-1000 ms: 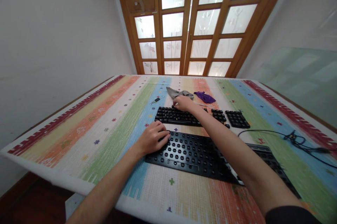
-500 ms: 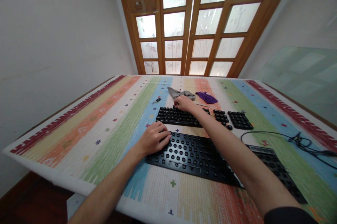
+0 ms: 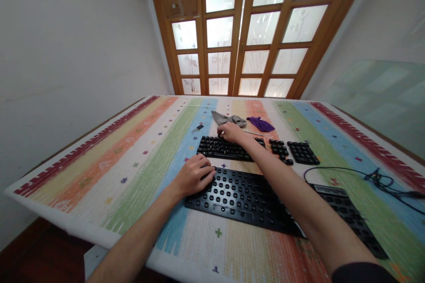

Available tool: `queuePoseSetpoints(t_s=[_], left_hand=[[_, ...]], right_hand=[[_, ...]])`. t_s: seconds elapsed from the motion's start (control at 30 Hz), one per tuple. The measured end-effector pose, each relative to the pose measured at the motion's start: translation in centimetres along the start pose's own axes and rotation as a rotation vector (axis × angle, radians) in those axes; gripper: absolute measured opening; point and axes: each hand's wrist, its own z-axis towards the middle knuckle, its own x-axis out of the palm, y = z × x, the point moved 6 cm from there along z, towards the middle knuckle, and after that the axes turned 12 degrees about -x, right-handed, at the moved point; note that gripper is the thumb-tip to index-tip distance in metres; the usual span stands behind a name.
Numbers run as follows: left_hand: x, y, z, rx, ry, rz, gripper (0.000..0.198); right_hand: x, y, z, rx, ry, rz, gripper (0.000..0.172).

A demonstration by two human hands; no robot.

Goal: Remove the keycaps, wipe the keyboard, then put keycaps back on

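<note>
A black keyboard panel (image 3: 232, 214), stripped of its keycaps, lies at an angle near the front of the table. My left hand (image 3: 195, 174) is closed over its upper left corner, fingers curled onto the surface. Behind the panel, loose black keycaps (image 3: 215, 145) are laid out in rows like a keyboard. Over their back row my right hand (image 3: 229, 131) pinches a small dark keycap between thumb and fingers; little of it shows. More keycaps form a number-pad block (image 3: 303, 152) to the right. My right forearm hides part of the panel and some keycaps.
Behind the keycaps lie a grey cloth (image 3: 239, 120), a purple cloth (image 3: 260, 123), a thin rod (image 3: 254, 133) and a small black-handled tool (image 3: 199, 127). Another black keyboard part (image 3: 348, 212) is at right, beside a black cable (image 3: 381, 179). A patterned tablecloth (image 3: 133, 163) covers the table.
My right hand has shifted very slightly left at the back row of keycaps. My left hand and the panel stay in place.
</note>
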Motion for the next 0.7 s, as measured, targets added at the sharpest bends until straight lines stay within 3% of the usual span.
queuePoseSetpoints(t_s=[0.2, 0.37, 0.57, 0.7], left_hand=[[0.1, 0.1, -0.1, -0.008, 0.012, 0.008, 0.022], [0.1, 0.0, 0.0, -0.013, 0.015, 0.014, 0.021], [-0.2, -0.2, 0.0, -0.015, -0.054, 0.007, 0.019], [-0.3, 0.0, 0.0, -0.052, -0.085, 0.004, 0.021]], right_hand=[[-0.6, 0.3, -0.2, -0.006, -0.027, -0.012, 0.023], [-2.6, 1.2, -1.1, -0.06, -0.122, 0.035, 0.027], [-4.6, 3.7, -4.9, -0.207, -0.219, 0.269, 0.018], [-4.9, 5.7, -7.9, -0.274, -0.192, 0.432, 0.017]])
